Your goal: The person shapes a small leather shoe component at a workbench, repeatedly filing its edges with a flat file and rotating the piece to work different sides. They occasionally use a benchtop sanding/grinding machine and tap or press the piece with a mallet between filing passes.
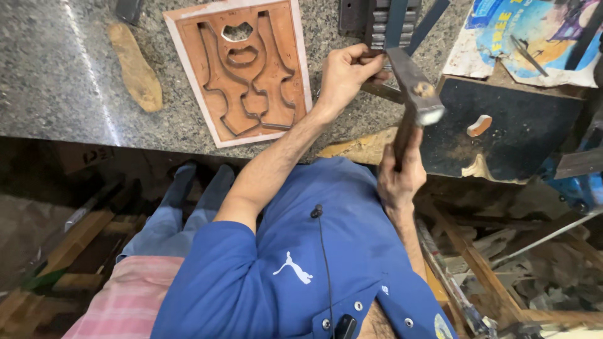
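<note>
My right hand (402,172) clenches the wooden-handled steel hammer (411,100), handle upright, head pointing toward my left hand (345,72) pinching a thin metal strip (383,92).

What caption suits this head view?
Right hand raises a hammer while the left hand steadies a metal strip on a stone bench.

A speckled grey granite worktop (75,63) glints above a cluttered, dim wooden floor (515,263).

Bare bench (63,69) lies open at far left. The cutting board (242,69) and hammer (414,94) crowd the middle. Scraps (480,125) dot the dark pad (521,125).
</note>
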A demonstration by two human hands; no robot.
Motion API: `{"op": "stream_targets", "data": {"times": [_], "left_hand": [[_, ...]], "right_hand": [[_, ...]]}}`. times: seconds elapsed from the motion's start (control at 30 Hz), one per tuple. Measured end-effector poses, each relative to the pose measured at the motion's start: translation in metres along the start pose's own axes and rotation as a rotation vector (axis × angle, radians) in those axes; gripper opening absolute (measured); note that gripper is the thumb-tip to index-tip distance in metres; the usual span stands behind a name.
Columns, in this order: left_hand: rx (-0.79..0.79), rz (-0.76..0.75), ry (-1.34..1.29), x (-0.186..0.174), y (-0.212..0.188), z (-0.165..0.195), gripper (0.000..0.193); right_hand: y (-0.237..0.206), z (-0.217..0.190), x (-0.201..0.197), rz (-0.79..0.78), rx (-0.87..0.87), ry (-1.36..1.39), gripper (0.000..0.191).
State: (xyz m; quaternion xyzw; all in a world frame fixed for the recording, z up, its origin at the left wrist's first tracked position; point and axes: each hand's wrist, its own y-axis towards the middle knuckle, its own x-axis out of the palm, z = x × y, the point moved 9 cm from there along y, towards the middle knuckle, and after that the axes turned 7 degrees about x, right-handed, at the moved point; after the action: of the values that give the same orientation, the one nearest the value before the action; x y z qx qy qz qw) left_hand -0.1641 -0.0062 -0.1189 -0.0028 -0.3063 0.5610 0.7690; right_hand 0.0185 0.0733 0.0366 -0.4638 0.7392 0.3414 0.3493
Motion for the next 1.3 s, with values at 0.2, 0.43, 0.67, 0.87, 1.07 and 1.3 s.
{"op": "stream_targets", "data": {"times": [0.2,0.43,0.67,0.87,1.07,1.3], "left_hand": [[0.036,0.011,0.068,-0.004,0.000,0.003,0.016],[0.027,0.008,0.059,-0.003,0.000,0.003,0.018],[0.039,-0.005,-0.007,-0.001,0.003,0.007,0.020],[0.004,-0.097,-0.093,-0.001,-0.007,0.012,0.024],[0.050,-0.158,-0.038,0.021,-0.032,0.027,0.026],[0.233,-0.147,0.042,0.062,-0.068,0.043,0.023]], "right_hand": [[-0.005,0.020,0.001,-0.020,0.172,0.168,0.069],[-0.003,0.017,-0.004,0.020,0.148,0.218,0.068],[0.002,0.009,-0.002,-0.029,0.110,0.106,0.063],[-0.004,0.073,-0.069,0.128,0.113,-0.132,0.063],[-0.022,0.189,-0.118,0.057,0.211,-0.727,0.062],[-0.010,0.233,-0.124,0.180,0.098,-0.616,0.046]]}}
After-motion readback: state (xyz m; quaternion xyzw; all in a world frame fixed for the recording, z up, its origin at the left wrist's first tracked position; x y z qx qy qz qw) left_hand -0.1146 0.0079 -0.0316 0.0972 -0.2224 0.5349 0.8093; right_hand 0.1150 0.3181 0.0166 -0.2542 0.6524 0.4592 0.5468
